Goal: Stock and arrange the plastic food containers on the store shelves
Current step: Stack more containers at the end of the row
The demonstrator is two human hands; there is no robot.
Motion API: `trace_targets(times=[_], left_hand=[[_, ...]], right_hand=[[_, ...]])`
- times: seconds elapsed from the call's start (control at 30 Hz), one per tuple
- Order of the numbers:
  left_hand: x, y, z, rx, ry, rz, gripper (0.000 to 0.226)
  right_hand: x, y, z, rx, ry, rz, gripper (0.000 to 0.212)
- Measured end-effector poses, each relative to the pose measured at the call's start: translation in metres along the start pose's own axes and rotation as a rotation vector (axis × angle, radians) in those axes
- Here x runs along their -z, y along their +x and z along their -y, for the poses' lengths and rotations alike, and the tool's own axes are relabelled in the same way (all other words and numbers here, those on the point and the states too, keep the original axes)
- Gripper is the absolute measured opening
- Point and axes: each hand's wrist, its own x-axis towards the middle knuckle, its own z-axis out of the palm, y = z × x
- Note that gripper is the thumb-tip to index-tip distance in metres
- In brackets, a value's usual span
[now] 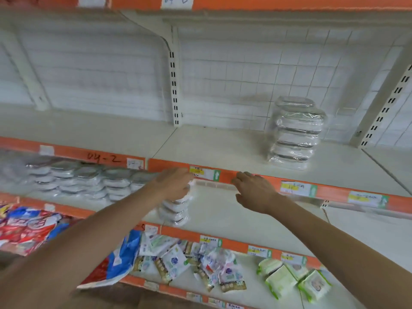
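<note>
From the head camera, both bare arms reach forward toward the middle shelf [256, 219] of a white store rack with orange price rails. The left hand [176, 186] lies on top of a short wrapped stack of plastic food containers [175, 210] that stands near the front edge of that shelf; its fingers curve down over the stack's top, but motion blur hides whether they actually clasp the wrapping or merely rest on it. The right hand [254, 192] hangs above the bare shelf surface to the right of that stack, apart from it, fingers loosely spread and slightly bent, holding nothing. Further left on the same shelf, rows of wrapped container stacks [78, 179] stand side by side, reaching back under the rail marked 04-2. On the upper shelf [211, 148] a taller wrapped stack of containers [294, 132] stands alone toward the right, close to the wire-grid back panel [245, 74]. The orange rail [334, 186] along the upper shelf's front carries white and yellow price tags [205, 173] just beyond both hands. On the lower shelf, small packets of wipes [200, 264] lie jumbled, green-edged packs [289, 279] sit to their right, and red and blue bags [33, 228] lie at the left.
</note>
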Motion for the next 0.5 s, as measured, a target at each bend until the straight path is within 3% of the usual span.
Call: trace_targets(times=[0.1,0.27,0.5], left_hand=[[-0.014,-0.04,0.02,0.027,-0.076,0.043,0.04],[-0.042,-0.093,0.04,0.137,-0.09,0.217,0.026],[-0.068,-0.122,0.053,0.167,-0.171,0.216,0.037]], right_hand=[[-0.004,0.006,0.032,0.046,0.017,0.042,0.043],[-0.015,0.013,0.078,0.09,0.083,0.137,0.049],[-0.039,0.027,0.125,0.078,0.23,0.246,0.058]])
